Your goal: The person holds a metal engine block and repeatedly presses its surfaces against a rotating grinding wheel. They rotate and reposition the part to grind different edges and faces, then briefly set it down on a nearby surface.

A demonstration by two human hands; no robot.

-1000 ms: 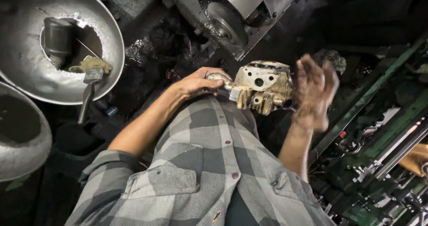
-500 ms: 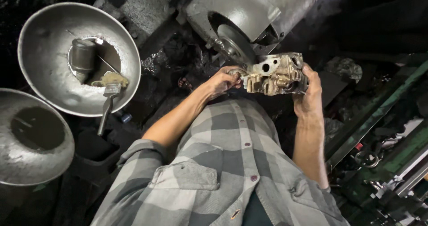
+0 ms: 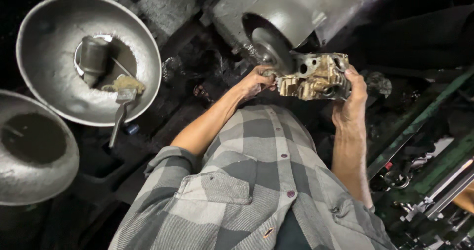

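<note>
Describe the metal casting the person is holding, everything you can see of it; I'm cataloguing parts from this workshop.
The metal casting is a blocky, irregular part, brassy-gold on its lower face and dull grey on top, with round bores, ribs and small ports. It looks grimy and worn. It is held level in the air against the wheel of a grey machine. The left hand grips its left end; the right hand clasps its right side, fingers over the top edge.

**Layout around the metal casting**

The metal casting sits between the left hand and the right hand, touching the grinding wheel behind it. Well left of the casting lies a large bowl, holding a cylinder and what seems a brush. A second bowl lies nearer, left.
</note>
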